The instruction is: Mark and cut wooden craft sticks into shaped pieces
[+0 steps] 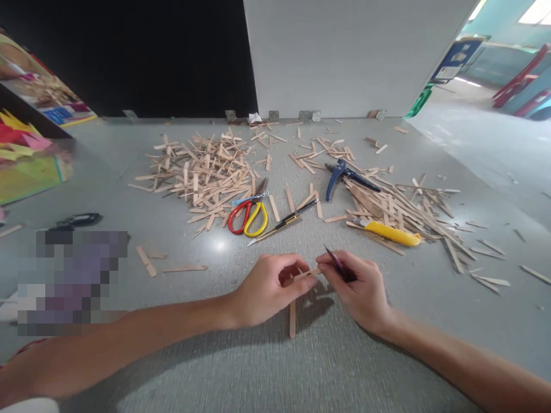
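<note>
Between my two hands is a short wooden stick (310, 272). My left hand (275, 287) pinches its left part between thumb and fingers. With the fingertips of my right hand (359, 289) I touch its right end, and a dark, thin pointed tool (334, 261) is held in the same hand. Another wooden stick (293, 321) lies on the grey table just below my left hand. Beyond my hands lie scissors (247, 218) with one red and one yellow handle, and a slim black and gold tool (286, 222).
A large pile of wooden sticks (206, 172) is at the back left. More long sticks (387, 201) lie at the right, with a blue hand tool (340, 172) and a yellow cutter (392, 233). An upright panel (336, 57) borders the grey table (193, 367) behind.
</note>
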A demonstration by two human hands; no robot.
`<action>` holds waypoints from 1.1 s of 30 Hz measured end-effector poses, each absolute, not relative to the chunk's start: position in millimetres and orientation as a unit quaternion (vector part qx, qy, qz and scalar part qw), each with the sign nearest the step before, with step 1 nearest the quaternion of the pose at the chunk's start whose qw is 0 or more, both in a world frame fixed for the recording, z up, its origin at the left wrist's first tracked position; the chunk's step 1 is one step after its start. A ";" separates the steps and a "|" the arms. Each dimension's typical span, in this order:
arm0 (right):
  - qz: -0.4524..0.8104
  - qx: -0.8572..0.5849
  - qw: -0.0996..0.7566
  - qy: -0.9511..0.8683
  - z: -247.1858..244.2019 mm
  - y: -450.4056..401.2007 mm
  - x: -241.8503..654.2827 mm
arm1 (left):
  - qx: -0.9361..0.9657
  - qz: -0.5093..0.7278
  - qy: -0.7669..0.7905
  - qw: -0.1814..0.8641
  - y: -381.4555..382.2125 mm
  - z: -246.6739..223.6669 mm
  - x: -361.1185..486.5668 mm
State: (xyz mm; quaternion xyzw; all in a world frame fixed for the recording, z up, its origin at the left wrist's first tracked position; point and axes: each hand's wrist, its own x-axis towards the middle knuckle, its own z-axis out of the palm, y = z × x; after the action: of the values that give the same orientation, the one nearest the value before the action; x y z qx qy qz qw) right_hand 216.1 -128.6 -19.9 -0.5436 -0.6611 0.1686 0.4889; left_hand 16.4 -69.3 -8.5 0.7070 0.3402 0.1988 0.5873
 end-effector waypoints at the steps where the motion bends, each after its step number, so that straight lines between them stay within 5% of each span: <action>1: 0.168 -0.541 0.483 -0.668 -20.6 -129.3 215.2 | 0.714 0.202 0.342 0.577 -69.0 -8.8 16.8; 8: 0.171 -0.561 0.470 -0.660 -23.3 -129.1 214.4 | 0.727 0.177 0.345 0.566 -63.6 -7.2 18.4; 14: 0.152 -0.561 0.480 -0.657 -21.9 -127.9 220.2 | 0.510 0.042 0.304 0.804 -54.2 -8.6 18.4; 17: 0.161 -0.567 0.486 -0.646 -26.7 -131.5 221.6 | 0.470 0.043 0.295 0.831 -56.4 -6.4 17.3; 22: 0.144 -0.554 0.530 -0.625 -37.9 -144.2 221.8 | 0.563 0.176 0.296 0.751 -67.5 8.0 13.7; 33: 0.114 -0.467 0.454 -0.750 -36.3 -156.6 220.6 | 0.800 0.245 0.356 0.417 -76.9 12.1 3.5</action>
State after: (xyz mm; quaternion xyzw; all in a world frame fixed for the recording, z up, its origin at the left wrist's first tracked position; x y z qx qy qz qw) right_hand 220.6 -156.6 -36.3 -0.4670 -0.7501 0.1142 0.4542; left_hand 3.5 -76.9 12.1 0.7997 0.3560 0.2446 0.4171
